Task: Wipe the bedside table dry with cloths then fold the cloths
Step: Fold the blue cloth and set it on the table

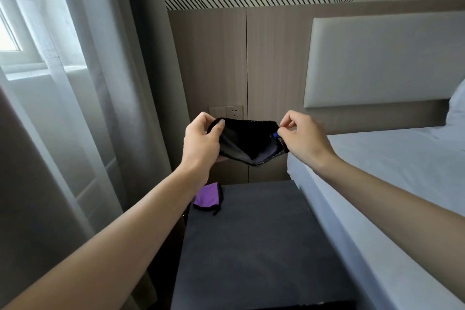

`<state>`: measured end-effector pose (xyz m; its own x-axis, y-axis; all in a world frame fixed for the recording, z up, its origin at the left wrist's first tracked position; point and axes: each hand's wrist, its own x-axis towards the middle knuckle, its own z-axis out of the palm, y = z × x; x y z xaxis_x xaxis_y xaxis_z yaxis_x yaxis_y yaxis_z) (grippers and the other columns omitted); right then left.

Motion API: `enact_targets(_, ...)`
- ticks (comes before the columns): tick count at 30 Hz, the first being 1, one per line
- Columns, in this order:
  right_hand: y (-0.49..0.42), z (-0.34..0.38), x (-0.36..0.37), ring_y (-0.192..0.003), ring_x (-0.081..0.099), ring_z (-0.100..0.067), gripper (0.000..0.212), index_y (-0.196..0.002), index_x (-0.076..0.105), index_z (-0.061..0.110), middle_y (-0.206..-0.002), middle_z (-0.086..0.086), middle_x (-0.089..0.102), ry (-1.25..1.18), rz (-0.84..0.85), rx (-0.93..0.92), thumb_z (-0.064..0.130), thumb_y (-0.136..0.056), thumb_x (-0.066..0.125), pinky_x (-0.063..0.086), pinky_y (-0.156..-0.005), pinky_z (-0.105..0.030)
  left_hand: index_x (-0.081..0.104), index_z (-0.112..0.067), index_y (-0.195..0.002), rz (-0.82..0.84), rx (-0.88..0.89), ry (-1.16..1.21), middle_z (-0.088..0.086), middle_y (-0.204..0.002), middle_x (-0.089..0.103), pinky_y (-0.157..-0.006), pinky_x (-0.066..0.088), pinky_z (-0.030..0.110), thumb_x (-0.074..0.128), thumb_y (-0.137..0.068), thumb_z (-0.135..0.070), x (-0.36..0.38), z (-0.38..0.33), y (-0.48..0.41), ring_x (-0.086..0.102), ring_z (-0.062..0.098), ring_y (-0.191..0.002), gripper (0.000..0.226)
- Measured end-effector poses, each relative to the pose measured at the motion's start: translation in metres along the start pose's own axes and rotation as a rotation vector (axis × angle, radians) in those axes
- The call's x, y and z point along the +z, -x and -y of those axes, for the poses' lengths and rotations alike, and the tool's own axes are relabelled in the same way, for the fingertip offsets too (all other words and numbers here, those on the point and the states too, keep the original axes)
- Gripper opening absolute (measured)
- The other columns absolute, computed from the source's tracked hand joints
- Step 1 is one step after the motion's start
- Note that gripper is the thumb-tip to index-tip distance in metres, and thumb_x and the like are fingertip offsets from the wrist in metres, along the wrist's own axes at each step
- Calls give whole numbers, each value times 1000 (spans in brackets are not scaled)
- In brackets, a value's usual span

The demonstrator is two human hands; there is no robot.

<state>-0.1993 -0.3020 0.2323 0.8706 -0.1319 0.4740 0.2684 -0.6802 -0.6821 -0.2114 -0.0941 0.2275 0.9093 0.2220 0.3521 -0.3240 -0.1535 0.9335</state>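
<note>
A bed [392, 173] runs along the right side of the table [254, 254], its mattress edge just beside the dark top. Curtains [100, 88] hang close on the left, and a wood panel [208, 58] with a socket [234, 112] closes the far side. A purple cloth [206, 199] lies bunched on the table's far left corner, near the edge and under the left wrist. Above the top, the space between curtains and bed is open air, and the black cloth [245, 142] hangs there in front of the socket, well apart from the surface.

Both bare forearms reach forward. The left hand [202, 137] grips the black cloth's left end, thumb on the near face and fingers curled behind. The right hand [303, 133] pinches the right end between thumb and forefinger, the other fingers curled. The cloth stretches between them and sags to a point below.
</note>
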Motion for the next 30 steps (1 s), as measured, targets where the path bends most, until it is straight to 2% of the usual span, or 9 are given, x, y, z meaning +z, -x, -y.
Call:
enact_targets(3,-8,4,-8,-77,66,-23,14,-68,65,19,-76,1,68,73,-35,-66,17,-81,63,52,-70,-35,57,-18,-90,-20,332,-374,3,-81,70,-62,58,47,58,-100,-22,-13,-1,-2,68,28,-72,11)
enact_targets(8,-14,19,-21,-72,50,-26,12,-71,56,18,-75,1,56,350,-137,-267,18,-83,60,31,-74,-36,52,-13,-97,-4,766,-732,8,-63,60,-47,51,45,51,-103,-20,-28,5,-3,56,34,-52,9)
enact_targets(13,-22,27,-31,-81,57,-32,14,-73,56,14,-75,-5,64,322,-45,-155,16,-86,58,39,-77,-38,54,-9,-95,79,958,-995,2,-60,52,-43,43,34,64,-97,-13,-47,12,-9,46,29,-46,12)
enact_targets(17,-24,33,-29,-79,56,-37,21,-80,56,-4,-81,-25,58,71,64,-19,11,-93,49,46,-70,-42,65,-14,-90,64,745,-799,-3,-65,62,-55,50,35,62,-98,-31,-49,20,-11,57,21,-56,19)
enact_targets(19,-26,34,-25,-70,42,-26,16,-84,51,14,-78,-14,41,-169,166,83,8,-94,40,38,-63,-34,68,-15,-84,146,499,-572,-4,-74,63,-66,52,35,63,-97,-29,-45,19,-15,60,15,-67,20)
enact_targets(22,-35,33,-24,-73,34,-21,19,-84,47,18,-77,-6,36,-344,221,184,5,-95,40,27,-61,-31,64,-13,-87,285,43,-47,-1,-79,60,-75,54,38,56,-101,-28,-42,8,-16,60,14,-79,22)
enact_targets(24,-39,32,-26,-79,40,-22,17,-85,51,16,-82,-8,43,-315,259,164,6,-97,43,30,-65,-32,60,-15,-92,338,-146,239,2,-83,59,-70,59,40,51,-103,-30,-41,2,-13,61,16,-80,20)
enact_targets(26,-41,33,-30,-81,47,-21,14,-91,54,13,-88,-8,52,-90,239,40,10,-101,45,37,-68,-34,60,-15,-95,359,-211,367,3,-85,62,-64,59,36,49,-104,-31,-39,0,-11,63,14,-74,21)
enact_targets(30,-43,29,-32,-91,55,-24,12,-95,57,14,-96,-3,60,58,74,-101,17,-103,48,41,-74,-33,57,-18,-90,338,-204,337,1,-83,60,-59,52,26,49,-104,-32,-36,6,-10,59,10,-70,21)
